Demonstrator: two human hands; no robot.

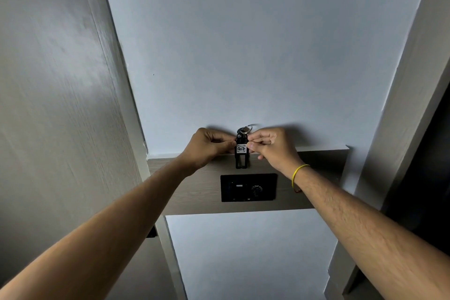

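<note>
A black key tag (242, 151) with a white label reading 407 hangs upright in front of the wall. A metal key ring (245, 129) with a key sits at its top. My left hand (207, 147) pinches the tag's left edge. My right hand (270, 146) pinches its right edge at the label. A yellow band circles my right wrist. Just below the tag, a black switch panel (248, 187) with a slot and a round dial is set into a wooden strip (309, 178).
A white wall (243, 56) fills the middle of the view. On the left stands a pale wood-grain panel (53, 105). A white door frame (399, 105) runs up the right side, with a dark opening (428, 178) beyond it.
</note>
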